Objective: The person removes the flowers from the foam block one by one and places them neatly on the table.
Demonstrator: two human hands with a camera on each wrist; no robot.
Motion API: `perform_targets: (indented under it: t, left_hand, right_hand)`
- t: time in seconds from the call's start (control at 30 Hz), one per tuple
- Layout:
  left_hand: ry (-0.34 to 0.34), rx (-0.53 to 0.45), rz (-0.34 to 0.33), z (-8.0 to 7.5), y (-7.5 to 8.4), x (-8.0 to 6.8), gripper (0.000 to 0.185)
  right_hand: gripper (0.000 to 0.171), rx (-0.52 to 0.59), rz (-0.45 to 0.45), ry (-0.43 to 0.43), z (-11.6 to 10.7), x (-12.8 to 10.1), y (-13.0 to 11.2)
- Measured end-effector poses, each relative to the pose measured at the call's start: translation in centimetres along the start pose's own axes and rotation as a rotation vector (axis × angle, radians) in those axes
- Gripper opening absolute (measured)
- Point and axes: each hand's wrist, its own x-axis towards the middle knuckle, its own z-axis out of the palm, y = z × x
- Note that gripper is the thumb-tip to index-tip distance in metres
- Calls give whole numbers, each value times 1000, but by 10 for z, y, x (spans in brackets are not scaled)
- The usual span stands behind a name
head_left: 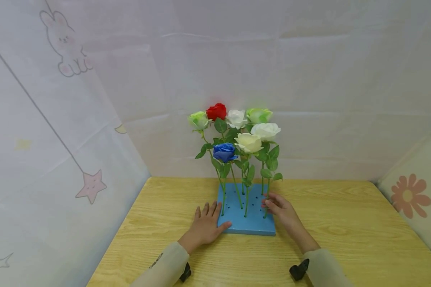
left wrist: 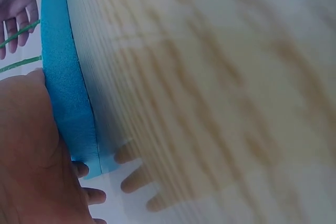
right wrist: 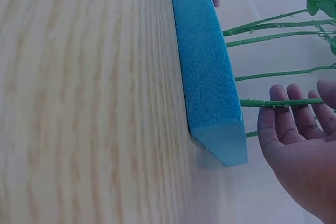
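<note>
A blue foam board (head_left: 248, 227) lies on the table, with artificial roses standing upright in its holes. My left hand (head_left: 205, 228) rests at the board's front left corner, fingers spread along the left side and thumb over the top. On the right, my right hand (head_left: 281, 209) has its fingers curled round the lower stem (right wrist: 296, 102) of the front right white rose (head_left: 265, 131), just above the board. A blue rose (head_left: 224, 152) stands at the front left, and a cream rose (head_left: 249, 142) leans in the middle.
Behind stand a red rose (head_left: 216, 111), another white rose (head_left: 236, 118) and two green-white roses, one at the left (head_left: 199, 120). The wooden table (head_left: 344, 231) meets a pale cloth backdrop (head_left: 309, 79) at its back edge. Black wrist devices sit at both sleeves.
</note>
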Motion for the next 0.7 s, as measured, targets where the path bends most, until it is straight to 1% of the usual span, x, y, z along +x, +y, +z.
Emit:
perform_targets:
  t: [0.13,0.3,0.53,0.7]
  left_hand:
    - [10,-3,0,2,0,0,92]
    - [4,-1,-2,3,-1,1,93]
    - [2,15,-3,2,-1,1,92]
    - [5,9,0,0,0,1,92]
  right_hand:
    - [47,11,19,19,2,0,-2]
    - [42,16,28,42,5,-1,-2]
    - [39,6,8,79,6,-1,-5]
    - [35,1,-22,101,5,-3,-13]
